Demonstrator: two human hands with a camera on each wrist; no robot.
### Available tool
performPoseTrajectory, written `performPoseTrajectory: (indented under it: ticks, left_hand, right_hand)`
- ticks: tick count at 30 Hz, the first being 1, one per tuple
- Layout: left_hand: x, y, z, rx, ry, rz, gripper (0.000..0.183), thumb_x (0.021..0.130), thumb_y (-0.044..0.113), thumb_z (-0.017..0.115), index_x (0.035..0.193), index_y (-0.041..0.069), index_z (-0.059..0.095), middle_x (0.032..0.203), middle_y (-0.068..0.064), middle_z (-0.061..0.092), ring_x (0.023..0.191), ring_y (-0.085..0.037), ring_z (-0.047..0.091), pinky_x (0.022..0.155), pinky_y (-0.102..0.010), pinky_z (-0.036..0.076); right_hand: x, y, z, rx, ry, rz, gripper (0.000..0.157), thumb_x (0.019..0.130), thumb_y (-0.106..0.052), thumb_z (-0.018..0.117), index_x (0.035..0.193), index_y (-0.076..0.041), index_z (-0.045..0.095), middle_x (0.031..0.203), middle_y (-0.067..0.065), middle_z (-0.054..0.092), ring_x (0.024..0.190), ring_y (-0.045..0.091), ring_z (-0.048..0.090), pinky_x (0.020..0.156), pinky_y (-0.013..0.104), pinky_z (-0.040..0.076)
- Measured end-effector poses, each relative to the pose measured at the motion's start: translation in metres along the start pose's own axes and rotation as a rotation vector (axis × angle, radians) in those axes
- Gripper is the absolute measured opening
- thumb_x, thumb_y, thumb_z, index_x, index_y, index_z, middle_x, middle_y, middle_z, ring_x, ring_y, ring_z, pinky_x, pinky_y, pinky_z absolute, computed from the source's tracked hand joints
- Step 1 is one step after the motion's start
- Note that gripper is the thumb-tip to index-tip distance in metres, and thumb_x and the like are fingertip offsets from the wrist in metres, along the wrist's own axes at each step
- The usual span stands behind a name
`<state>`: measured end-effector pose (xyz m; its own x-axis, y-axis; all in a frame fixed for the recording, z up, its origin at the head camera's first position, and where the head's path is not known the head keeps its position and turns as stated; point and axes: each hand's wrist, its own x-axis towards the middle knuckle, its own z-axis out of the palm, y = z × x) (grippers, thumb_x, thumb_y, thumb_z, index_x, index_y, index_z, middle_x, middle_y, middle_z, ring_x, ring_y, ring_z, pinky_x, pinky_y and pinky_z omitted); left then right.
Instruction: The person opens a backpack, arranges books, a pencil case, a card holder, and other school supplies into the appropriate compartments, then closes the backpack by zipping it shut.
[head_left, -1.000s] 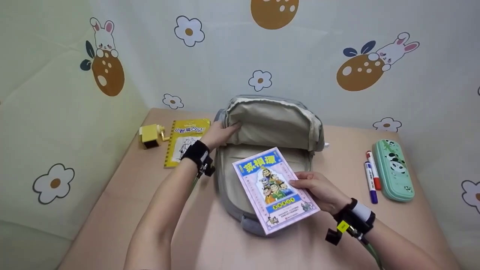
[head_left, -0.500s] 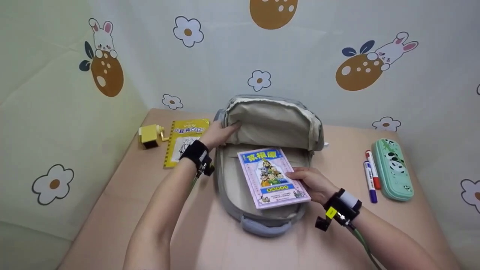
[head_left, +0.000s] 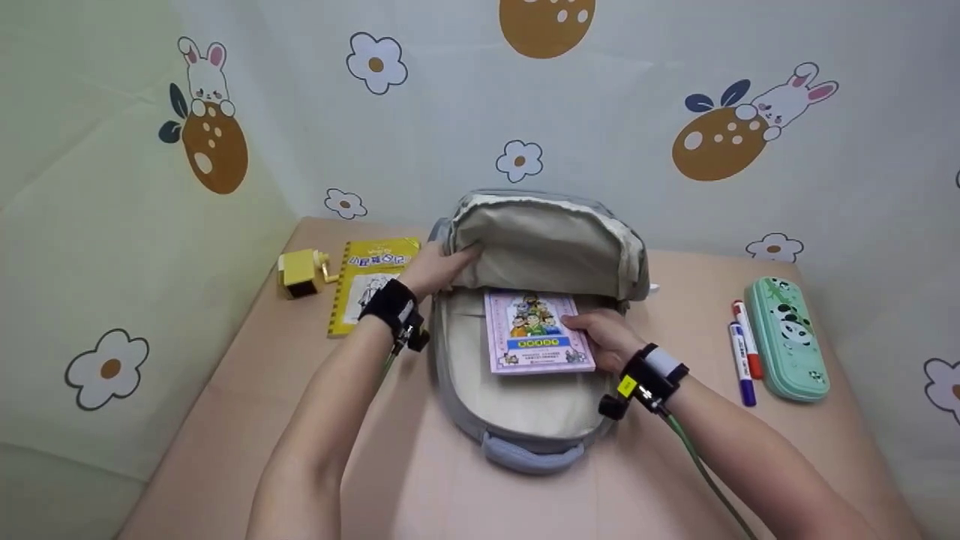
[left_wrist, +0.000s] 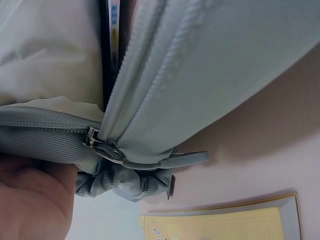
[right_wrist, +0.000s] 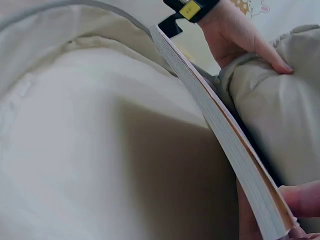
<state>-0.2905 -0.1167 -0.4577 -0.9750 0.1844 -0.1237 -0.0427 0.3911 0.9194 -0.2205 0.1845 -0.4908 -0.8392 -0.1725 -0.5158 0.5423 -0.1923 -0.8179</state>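
Note:
A grey backpack (head_left: 525, 412) lies on the table, unzipped, its beige-lined front flap (head_left: 544, 247) raised. My left hand (head_left: 439, 268) grips the flap's left edge, thumb on the inside lining; the left wrist view shows the hand (left_wrist: 35, 197) at the ribbed edge beside the zipper (left_wrist: 95, 137). My right hand (head_left: 607, 335) pinches a pink-and-blue paperback book (head_left: 536, 341) by its right edge, thumb on the cover. The book's top end is hidden under the flap. In the right wrist view the book (right_wrist: 220, 130) stands tilted over the beige lining, page edges showing.
To the left lie a yellow spiral notebook (head_left: 367, 300) and a yellow pencil sharpener (head_left: 300, 272) with a crank. On the right are a blue marker (head_left: 741, 364), a red marker (head_left: 747, 337) and a green panda pencil case (head_left: 787, 337). A patterned curtain hangs behind the table.
My right hand has moved the book away from me and slightly left, turning it straighter, so its top has gone beneath the flap. My left hand keeps its grip on the flap.

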Motion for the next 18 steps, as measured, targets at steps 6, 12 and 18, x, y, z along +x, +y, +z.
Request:
performPoseTrajectory:
  ticks: [6,12,18]
  left_hand:
    - [0.000,0.000,0.000,-0.012,-0.003,0.014,0.072,0.089,0.064,0.068,0.141,0.016,0.058,0.115,-0.011,0.068,0.079,-0.023,0.062,0.077,-0.045,0.053]
    - [-0.001,0.000,0.000,-0.017,-0.007,0.005,0.072,0.088,0.065,0.069,0.140,0.015,0.059,0.110,-0.011,0.069,0.073,-0.022,0.059,0.079,-0.053,0.053]
    - [-0.001,0.000,0.000,0.012,0.002,0.004,0.072,0.089,0.065,0.068,0.136,0.012,0.062,0.116,-0.011,0.069,0.092,-0.025,0.064,0.084,-0.044,0.053]
  right_hand:
    - [0.014,-0.006,0.003,0.000,0.059,-0.037,0.030,0.099,0.000,0.060,0.125,0.011,0.051,0.096,0.017,0.072,0.084,0.027,0.074,0.077,0.038,0.061]
    - [0.030,-0.004,0.008,0.010,0.131,-0.107,0.029,0.095,0.004,0.064,0.120,0.011,0.052,0.095,0.017,0.072,0.080,0.025,0.074,0.076,0.037,0.061]
    - [0.040,0.002,0.013,-0.003,0.216,-0.165,0.031,0.090,0.006,0.068,0.118,0.011,0.055,0.098,0.017,0.072,0.079,0.022,0.074,0.074,0.033,0.061]
